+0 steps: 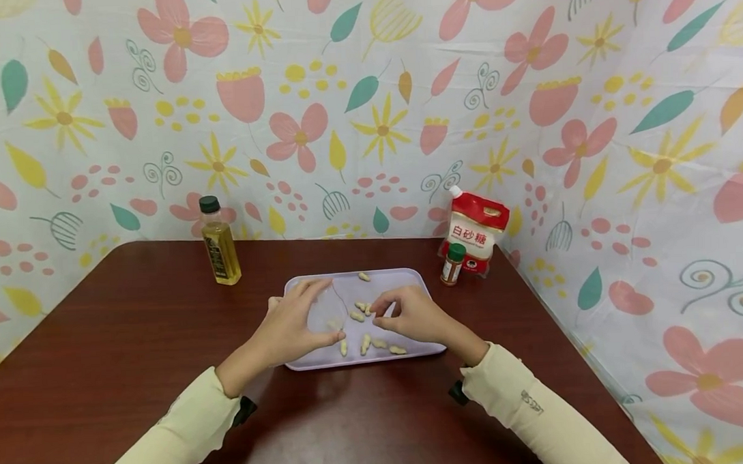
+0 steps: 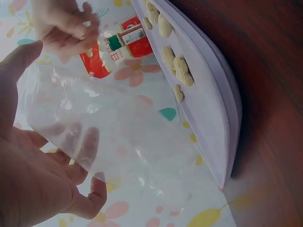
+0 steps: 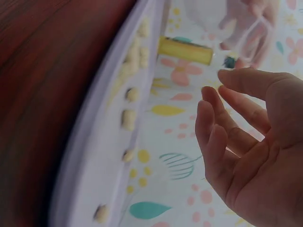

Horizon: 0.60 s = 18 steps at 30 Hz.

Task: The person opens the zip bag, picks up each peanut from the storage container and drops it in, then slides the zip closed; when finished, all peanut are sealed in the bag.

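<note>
In the head view, the left hand (image 1: 289, 323) and the right hand (image 1: 416, 316) are hanging over a lilac tray (image 1: 400, 281), whose raised rim is probably stopping the peanuts (image 1: 366, 344) from rolling onto the table (image 1: 335, 411). The peanuts are lying below and between both sets of fingers, a few just beside the right fingertips, so within easy reach. An oil bottle (image 1: 223, 254) is standing beyond the left fingers, and a spice jar (image 1: 452, 265) and sugar pouch (image 1: 477, 223) beyond the right, seemingly out of the way.

In the left wrist view, a clear plastic bag (image 2: 118, 123) is hanging from the left fingers; thumb and fingers are standing wide apart against it, apparently spreading its mouth. Some fingers are showing through the plastic; whether inside or behind it, I cannot tell.

In the right wrist view, the right fingers are curving loosely, thumb apart, visibly holding nothing, while the blurred peanuts are lying beyond their tips
</note>
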Each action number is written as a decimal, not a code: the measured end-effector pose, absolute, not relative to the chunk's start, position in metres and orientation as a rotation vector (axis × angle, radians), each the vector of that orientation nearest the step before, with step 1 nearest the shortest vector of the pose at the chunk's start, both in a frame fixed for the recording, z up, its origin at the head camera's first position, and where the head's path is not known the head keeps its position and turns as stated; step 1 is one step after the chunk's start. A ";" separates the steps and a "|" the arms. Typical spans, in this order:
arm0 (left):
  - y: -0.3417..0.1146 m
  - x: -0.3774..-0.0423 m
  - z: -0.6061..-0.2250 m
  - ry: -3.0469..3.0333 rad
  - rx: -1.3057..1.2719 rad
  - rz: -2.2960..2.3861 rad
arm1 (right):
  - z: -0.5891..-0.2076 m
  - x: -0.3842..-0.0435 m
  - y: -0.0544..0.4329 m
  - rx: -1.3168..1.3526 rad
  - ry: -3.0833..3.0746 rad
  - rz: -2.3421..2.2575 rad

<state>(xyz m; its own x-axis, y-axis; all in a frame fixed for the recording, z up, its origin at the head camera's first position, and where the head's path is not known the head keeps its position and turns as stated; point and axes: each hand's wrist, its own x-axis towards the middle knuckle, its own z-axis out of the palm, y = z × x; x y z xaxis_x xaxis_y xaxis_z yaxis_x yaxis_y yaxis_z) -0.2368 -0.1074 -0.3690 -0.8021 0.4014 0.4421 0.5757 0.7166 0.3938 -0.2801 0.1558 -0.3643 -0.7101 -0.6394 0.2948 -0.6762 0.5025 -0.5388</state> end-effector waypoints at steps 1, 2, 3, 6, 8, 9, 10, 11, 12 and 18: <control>-0.108 -0.237 -0.368 -2.594 -0.757 -0.755 | -0.366 -0.281 0.158 1.174 -2.699 0.997; -0.108 -0.237 -0.368 -2.590 -0.749 -0.762 | -0.368 -0.282 0.160 1.176 -2.724 1.000; -0.108 -0.237 -0.368 -2.588 -0.742 -0.768 | -0.371 -0.284 0.162 1.175 -2.750 1.001; -0.109 -0.236 -0.367 -2.584 -0.712 -0.789 | -0.378 -0.289 0.166 1.180 -2.817 0.994; -0.111 -0.236 -0.367 -2.582 -0.696 -0.815 | -0.383 -0.292 0.168 1.177 -2.870 0.971; -0.111 -0.236 -0.367 -2.580 -0.689 -0.825 | -0.386 -0.293 0.169 1.175 -2.895 0.963; -0.111 -0.236 -0.366 -2.576 -0.681 -0.834 | -0.388 -0.295 0.169 1.174 -2.916 0.958; -0.112 -0.237 -0.367 -2.570 -0.676 -0.844 | -0.390 -0.296 0.169 1.174 -2.934 0.953; -0.112 -0.237 -0.367 -2.564 -0.671 -0.851 | -0.391 -0.297 0.169 1.176 -2.951 0.942; -0.113 -0.239 -0.368 -2.550 -0.660 -0.885 | -0.396 -0.298 0.165 1.143 -3.039 0.859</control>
